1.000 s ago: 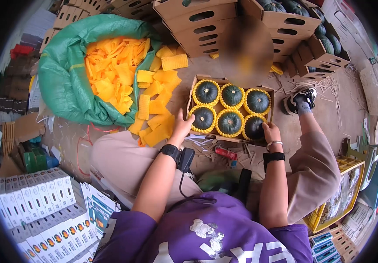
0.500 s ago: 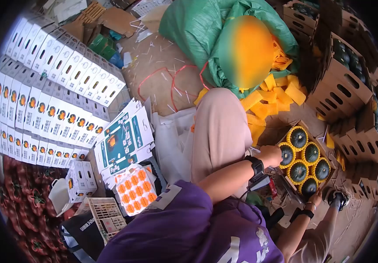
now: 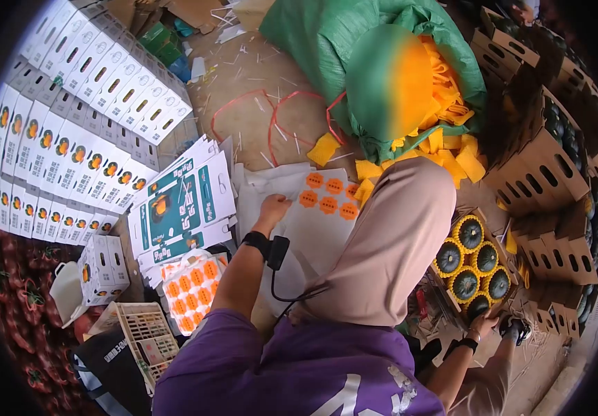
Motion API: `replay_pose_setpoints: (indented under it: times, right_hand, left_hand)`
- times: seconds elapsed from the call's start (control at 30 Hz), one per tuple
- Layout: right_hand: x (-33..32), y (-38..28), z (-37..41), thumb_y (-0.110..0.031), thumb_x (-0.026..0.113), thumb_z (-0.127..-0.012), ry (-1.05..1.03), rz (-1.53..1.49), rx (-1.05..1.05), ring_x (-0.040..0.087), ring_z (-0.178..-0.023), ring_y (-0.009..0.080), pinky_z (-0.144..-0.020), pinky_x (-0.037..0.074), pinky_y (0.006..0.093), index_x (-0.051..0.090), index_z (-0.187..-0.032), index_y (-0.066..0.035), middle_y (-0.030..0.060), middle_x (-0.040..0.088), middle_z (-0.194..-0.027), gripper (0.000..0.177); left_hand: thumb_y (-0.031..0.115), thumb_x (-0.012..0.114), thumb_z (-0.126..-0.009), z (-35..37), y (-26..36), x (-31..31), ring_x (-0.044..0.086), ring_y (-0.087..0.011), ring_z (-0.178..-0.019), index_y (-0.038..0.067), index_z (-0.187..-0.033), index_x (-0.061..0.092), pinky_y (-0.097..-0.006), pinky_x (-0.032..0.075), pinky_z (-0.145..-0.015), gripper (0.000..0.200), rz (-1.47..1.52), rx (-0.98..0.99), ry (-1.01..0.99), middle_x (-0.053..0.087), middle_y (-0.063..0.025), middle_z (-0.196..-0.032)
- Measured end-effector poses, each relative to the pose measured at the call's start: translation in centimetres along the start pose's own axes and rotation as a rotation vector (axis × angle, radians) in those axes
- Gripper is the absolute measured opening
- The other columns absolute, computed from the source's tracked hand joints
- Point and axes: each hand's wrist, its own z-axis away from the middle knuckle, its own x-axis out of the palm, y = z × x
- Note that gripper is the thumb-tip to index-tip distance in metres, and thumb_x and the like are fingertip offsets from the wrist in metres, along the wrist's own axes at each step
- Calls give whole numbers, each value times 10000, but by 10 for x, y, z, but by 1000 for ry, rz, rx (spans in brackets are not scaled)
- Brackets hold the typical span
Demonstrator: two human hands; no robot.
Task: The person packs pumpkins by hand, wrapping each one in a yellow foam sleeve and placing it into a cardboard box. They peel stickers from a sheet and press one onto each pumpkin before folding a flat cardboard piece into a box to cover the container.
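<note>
My left hand [image 3: 275,208] is above white sheeting [image 3: 254,187] left of my raised knee, fingers curled together. Whatever they pinch is too small to make out. To its right, a sheet of orange round stickers [image 3: 328,195] lies on the white sheeting. My right hand [image 3: 482,325] grips the near edge of an open cardboard box [image 3: 439,295]. Inside the box sit several dark green squashes [image 3: 465,285], each in a yellow foam net.
Behind my knee, a green sack [image 3: 313,41] spills yellow foam nets [image 3: 469,158]. White cartons [image 3: 56,149] are stacked left, near a flattened printed carton [image 3: 188,201], more stickers [image 3: 191,291] and a plastic basket [image 3: 148,340]. Brown squash boxes [image 3: 538,173] stand right. A person's hand [image 3: 523,14] shows top right.
My left hand has left the squash box and moved left to the white sheeting. My knee has shifted right, and the sticker sheet beside it now shows. My right hand stays at the box.
</note>
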Motion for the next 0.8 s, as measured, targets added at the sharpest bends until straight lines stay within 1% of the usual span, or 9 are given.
replay_pose_setpoints:
  times: [0.1, 0.33, 0.4, 0.47, 0.57, 0.67, 0.7, 0.73, 0.8]
  right_hand:
    - [-9, -20, 29, -452, 465, -937, 112, 85, -49, 494, -1169, 406, -931, 430, 464, 310, -1409, -68, 219, 470, -1341, 628]
    - [-11, -22, 43, -394, 442, -956, 226, 9, -115, 527, -1123, 403, -865, 457, 462, 310, -1408, -92, 226, 489, -1318, 559]
    - [-13, -21, 40, -395, 475, -942, 194, 90, -108, 559, -1016, 459, -773, 458, 511, 279, -1424, -125, 289, 519, -1244, 586]
    - [-25, -37, 41, -406, 480, -937, 165, 152, -51, 548, -1051, 435, -817, 450, 503, 283, -1428, -155, 245, 509, -1270, 585]
    - [-37, -69, 55, -419, 541, -901, 249, 316, -54, 514, -1133, 377, -932, 409, 506, 318, -1423, -249, 149, 465, -1341, 592]
    - [-77, -136, 64, -201, 603, -895, 154, -190, -572, 568, -1076, 300, -909, 451, 409, 466, -1317, -66, 189, 559, -1212, 464]
    - [-106, -184, 98, -108, 571, -910, -88, -672, -468, 618, -962, 228, -822, 489, 318, 534, -1212, 7, 159, 624, -1088, 325]
    - [-149, -229, 133, -83, 558, -918, -182, -714, -588, 630, -867, 175, -763, 495, 267, 568, -1112, 14, 124, 643, -1013, 218]
    - [-205, -276, 188, -69, 669, -823, -327, -908, -782, 633, -855, 223, -769, 496, 305, 561, -1000, 7, 141, 636, -985, 221]
  left_hand:
    - [308, 727, -707, -4, -13, 70, 615, -404, -921, 10, -1035, 614, -433, 479, -848, 457, -351, 63, 213, 661, -205, -945]
    - [300, 772, -651, -8, -5, 71, 625, -380, -923, -28, -1031, 590, -405, 498, -815, 534, -340, 23, 38, 649, -231, -984]
    - [235, 762, -686, -8, 15, 40, 643, -316, -912, -55, -1044, 586, -358, 500, -785, 492, -113, -113, -142, 662, -191, -977]
    - [158, 727, -732, 5, 49, 5, 646, -215, -849, -57, -1079, 582, -310, 497, -740, 433, 557, -54, -250, 667, -123, -948]
    - [107, 690, -790, 56, 160, -64, 625, -156, -762, -49, -1072, 584, -280, 499, -686, 339, 579, 345, -138, 659, -79, -896]
    - [109, 678, -822, 133, 277, -109, 602, -101, -758, -33, -985, 581, -250, 488, -674, 236, 542, 590, -309, 647, -44, -859]
    - [102, 678, -825, 154, 306, -105, 581, -69, -736, -18, -938, 571, -239, 474, -653, 196, 512, 678, -323, 631, -28, -820]
    - [102, 678, -825, 172, 329, -96, 581, -69, -736, -18, -938, 571, -239, 474, -653, 196, 510, 706, -370, 631, -28, -820]
    - [89, 679, -825, 203, 366, -67, 574, -68, -706, -10, -927, 573, -240, 467, -632, 177, 258, 943, -496, 626, -36, -805]
